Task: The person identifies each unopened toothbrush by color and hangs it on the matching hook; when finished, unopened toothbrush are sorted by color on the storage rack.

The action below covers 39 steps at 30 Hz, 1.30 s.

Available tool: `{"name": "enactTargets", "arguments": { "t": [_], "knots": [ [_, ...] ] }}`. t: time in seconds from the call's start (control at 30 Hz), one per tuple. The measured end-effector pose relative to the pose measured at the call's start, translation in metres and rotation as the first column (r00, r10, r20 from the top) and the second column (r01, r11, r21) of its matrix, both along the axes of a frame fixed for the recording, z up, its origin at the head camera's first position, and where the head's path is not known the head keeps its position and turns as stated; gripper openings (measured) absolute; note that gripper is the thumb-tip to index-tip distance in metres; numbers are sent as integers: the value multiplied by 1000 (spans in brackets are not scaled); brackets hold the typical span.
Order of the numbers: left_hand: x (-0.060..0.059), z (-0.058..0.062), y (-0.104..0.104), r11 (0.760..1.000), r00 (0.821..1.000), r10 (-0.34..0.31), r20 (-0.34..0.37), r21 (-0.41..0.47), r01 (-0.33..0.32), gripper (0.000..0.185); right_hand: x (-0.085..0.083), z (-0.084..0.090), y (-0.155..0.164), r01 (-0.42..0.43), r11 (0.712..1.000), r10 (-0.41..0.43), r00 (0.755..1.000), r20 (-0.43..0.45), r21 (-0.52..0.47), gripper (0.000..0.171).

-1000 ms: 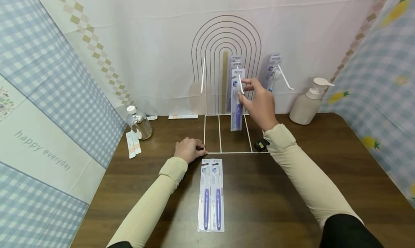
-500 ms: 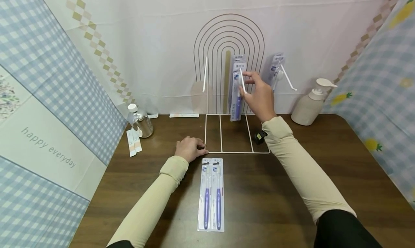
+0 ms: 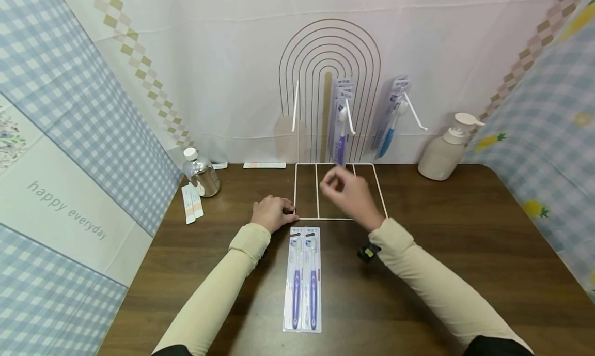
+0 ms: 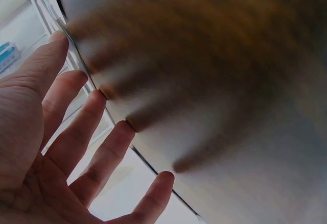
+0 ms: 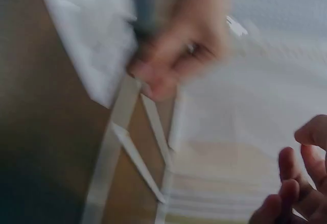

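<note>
In the head view a white wire rack [image 3: 325, 219] stands on the table, three hooks rising over it. My left hand [image 3: 269, 214] pinches its front left corner with thumb and index finger; the left wrist view shows the other fingers [image 4: 102, 170] spread onto the tabletop. My right hand [image 3: 350, 193] hovers over the base, fingers loosely bent and holding nothing. Above it a packaged purple toothbrush [image 3: 342, 134] hangs on the middle hook [image 3: 350, 117]. A packaged blue toothbrush [image 3: 388, 134] hangs on the right hook [image 3: 415, 111]. Two packaged purple toothbrushes [image 3: 304, 281] lie side by side before the rack.
The left hook [image 3: 295, 108] bears nothing. A silver bottle with a white cap [image 3: 203, 175] stands at the back left beside flat printed strips [image 3: 191, 203]. A beige pump bottle [image 3: 439, 154] is at the back right. Patterned cloth walls [image 3: 232, 87] enclose the table.
My right hand has pushed the purple toothbrush package back along the middle hook, let it go, and dropped down toward the rack's base. My left hand stays at the corner.
</note>
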<state>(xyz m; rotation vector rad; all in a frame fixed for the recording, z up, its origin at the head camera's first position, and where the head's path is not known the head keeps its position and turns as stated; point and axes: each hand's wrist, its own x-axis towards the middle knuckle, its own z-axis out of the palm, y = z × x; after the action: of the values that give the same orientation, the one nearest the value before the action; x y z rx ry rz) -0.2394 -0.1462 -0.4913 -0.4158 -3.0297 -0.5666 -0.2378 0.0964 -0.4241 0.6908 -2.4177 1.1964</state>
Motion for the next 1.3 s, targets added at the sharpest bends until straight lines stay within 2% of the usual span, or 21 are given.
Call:
{"name": "enactTargets", "arguments": {
  "t": [0.1,0.2,0.33,0.47,0.67,0.97,1.13,1.3],
  "knots": [
    [0,-1,1,1000,1000,-4,-7,3,4,30,20,-25,-4,-85,991,75,993,93,106,10],
    [0,0,1,1000,1000,-1,-5,2,1,30,37,-43,-6,-131,971,95,979,180,199,16],
    [0,2,1,1000,1000,1,11,-1,-1,30,53,-57,-6,-176,945,98,956,275,277,30],
    [0,3,1,1000,1000,4,12,-5,-3,30,64,-64,-5,-205,929,98,938,332,306,34],
    [-1,2,2,1000,1000,8,13,-1,-8,30,70,-71,-6,-196,925,80,938,336,326,34],
    [-1,2,3,1000,1000,10,14,4,-10,29,69,-77,-6,-171,940,75,948,310,294,29],
    [-1,2,3,1000,999,13,30,5,-13,30,70,-68,-1,-133,957,60,960,273,258,28],
    [0,3,3,1000,999,15,36,2,-15,31,72,-47,5,-85,967,38,980,196,240,30]
  ]
}}
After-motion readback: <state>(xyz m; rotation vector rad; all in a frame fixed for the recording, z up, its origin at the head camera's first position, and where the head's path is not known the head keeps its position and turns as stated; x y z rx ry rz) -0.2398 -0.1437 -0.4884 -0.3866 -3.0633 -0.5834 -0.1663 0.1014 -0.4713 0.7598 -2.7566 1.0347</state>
